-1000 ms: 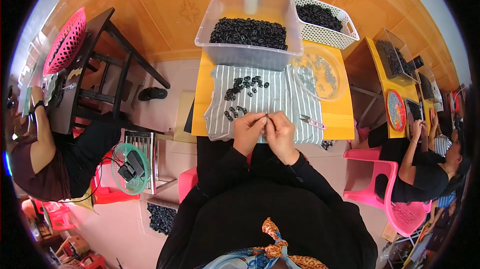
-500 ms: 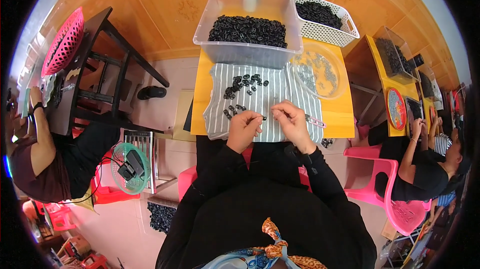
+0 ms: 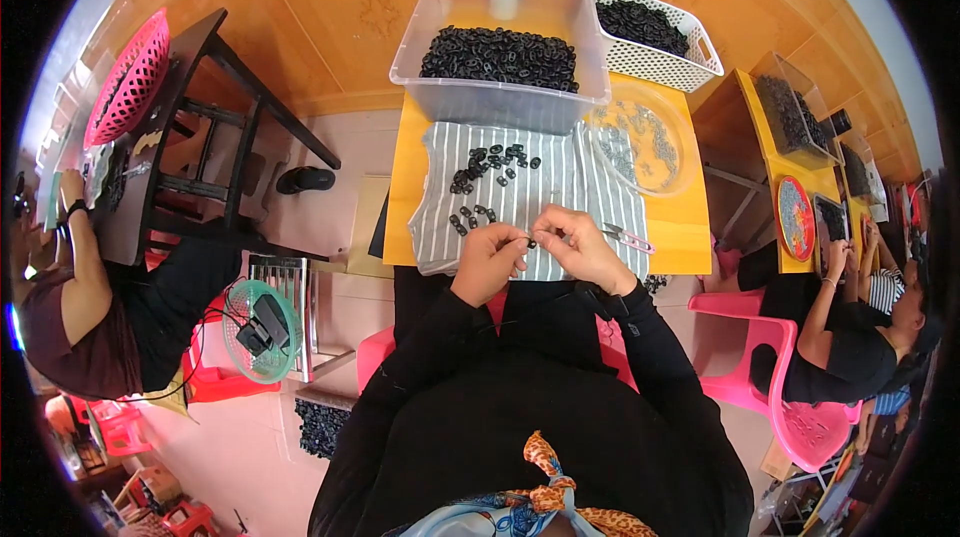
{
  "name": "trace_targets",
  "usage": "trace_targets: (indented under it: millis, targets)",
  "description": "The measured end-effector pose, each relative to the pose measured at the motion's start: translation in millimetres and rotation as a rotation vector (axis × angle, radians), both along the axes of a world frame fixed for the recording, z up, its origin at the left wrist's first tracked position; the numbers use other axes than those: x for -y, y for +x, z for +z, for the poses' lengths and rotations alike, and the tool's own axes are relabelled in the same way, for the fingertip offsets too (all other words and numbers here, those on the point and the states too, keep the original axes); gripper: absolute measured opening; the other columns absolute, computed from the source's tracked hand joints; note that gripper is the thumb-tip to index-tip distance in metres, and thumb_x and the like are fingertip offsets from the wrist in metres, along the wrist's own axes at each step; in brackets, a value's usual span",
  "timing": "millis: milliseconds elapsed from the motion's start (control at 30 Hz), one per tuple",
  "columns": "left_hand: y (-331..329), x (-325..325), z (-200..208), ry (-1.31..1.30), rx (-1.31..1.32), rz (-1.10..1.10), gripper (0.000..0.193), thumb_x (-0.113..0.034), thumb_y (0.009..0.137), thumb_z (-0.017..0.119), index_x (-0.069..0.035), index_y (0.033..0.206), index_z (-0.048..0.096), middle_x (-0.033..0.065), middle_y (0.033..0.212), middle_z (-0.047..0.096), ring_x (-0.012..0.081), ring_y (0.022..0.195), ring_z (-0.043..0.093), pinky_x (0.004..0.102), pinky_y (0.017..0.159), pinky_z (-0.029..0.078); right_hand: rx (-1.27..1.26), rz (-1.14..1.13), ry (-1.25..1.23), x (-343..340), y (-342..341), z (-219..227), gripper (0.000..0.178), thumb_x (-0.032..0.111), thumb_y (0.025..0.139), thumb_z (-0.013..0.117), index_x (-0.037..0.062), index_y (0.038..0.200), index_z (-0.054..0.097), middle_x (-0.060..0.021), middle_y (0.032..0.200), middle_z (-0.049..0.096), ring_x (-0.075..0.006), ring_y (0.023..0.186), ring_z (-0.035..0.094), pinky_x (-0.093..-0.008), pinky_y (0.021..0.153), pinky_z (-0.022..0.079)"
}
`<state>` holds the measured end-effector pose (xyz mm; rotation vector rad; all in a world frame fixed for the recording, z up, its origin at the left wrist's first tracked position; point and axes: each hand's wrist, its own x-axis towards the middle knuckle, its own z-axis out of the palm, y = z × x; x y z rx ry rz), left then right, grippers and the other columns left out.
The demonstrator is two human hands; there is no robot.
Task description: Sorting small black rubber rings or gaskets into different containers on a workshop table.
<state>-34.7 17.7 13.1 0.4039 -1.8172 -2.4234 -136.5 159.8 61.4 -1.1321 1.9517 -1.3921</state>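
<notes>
Over the near edge of a grey-and-white striped cloth point(image 3: 560, 172), my two hands meet fingertip to fingertip. My left hand point(image 3: 488, 263) is closed in a pinch on a small black oval piece point(image 3: 531, 243). Thumb and forefinger of my right hand point(image 3: 582, 252) are pressed together against that same piece; anything else between them is too small to make out. Loose black two-holed pieces point(image 3: 490, 162) lie scattered on the cloth beyond my left hand. Beside my right hand rests a slim tool with a pink handle point(image 3: 636, 242).
A clear plastic bin point(image 3: 500, 102) of black pieces stands at the back, beside a white perforated basket point(image 3: 650, 59) of more. Right of the cloth is a round clear tray point(image 3: 686, 162) with small shiny bits. People sit at tables on both sides.
My right hand has moved left and down, bringing its fingertips from apart to touching the black piece at my left fingertips. The left hand has stayed nearly in place.
</notes>
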Motion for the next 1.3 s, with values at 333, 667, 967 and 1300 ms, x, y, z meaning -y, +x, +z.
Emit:
trace_targets:
  millis: [333, 667, 967, 1300]
  targets:
    - [1, 1, 7, 0.044, 0.018, -0.018, 0.009, -0.005, 0.082, 0.056, 0.003, 0.080, 0.059, 0.0035, 0.066, 0.057, 0.0090, 0.053, 0.056, 0.0198, 0.042, 0.040, -0.038, 0.000, -0.070, -2, 4, -8, 0.001, -0.002, 0.080, 0.051, -0.0013, 0.081, 0.051, -0.0110, 0.074, 0.051, -0.0230, 0.066, 0.052, -0.0308, 0.059, 0.040]
    - [5, -9, 5, -0.034, -0.040, 0.040, 0.010, -0.006, 0.082, 0.057, 0.002, 0.077, 0.058, 0.0027, 0.064, 0.056, 0.0080, 0.053, 0.055, 0.0197, 0.041, 0.039, -0.134, 0.034, -0.013, -2, 6, -4, 0.005, 0.002, 0.082, 0.050, -0.0009, 0.079, 0.047, -0.0145, 0.071, 0.048, -0.0338, 0.067, 0.051, -0.0364, 0.059, 0.040]
    - [5, -10, -5, 0.083, -0.050, 0.053, 0.009, -0.007, 0.082, 0.058, 0.002, 0.082, 0.061, 0.0031, 0.066, 0.058, 0.0079, 0.056, 0.056, 0.0200, 0.044, 0.042, 0.115, -0.062, -0.071, -7, 11, -23, 0.010, 0.007, 0.088, 0.051, -0.0018, 0.089, 0.056, -0.0044, 0.073, 0.055, -0.0106, 0.065, 0.053, -0.0250, 0.058, 0.043]
    - [24, 15, -15, 0.172, -0.055, 0.106, 0.010, -0.002, 0.079, 0.060, 0.004, 0.087, 0.064, 0.0070, 0.069, 0.061, 0.0105, 0.056, 0.058, 0.0201, 0.046, 0.042, -0.329, -0.161, 0.215, 9, -11, -11, 0.012, 0.009, 0.079, 0.056, -0.0016, 0.082, 0.058, -0.0161, 0.079, 0.058, -0.0321, 0.070, 0.058, -0.0376, 0.060, 0.044]
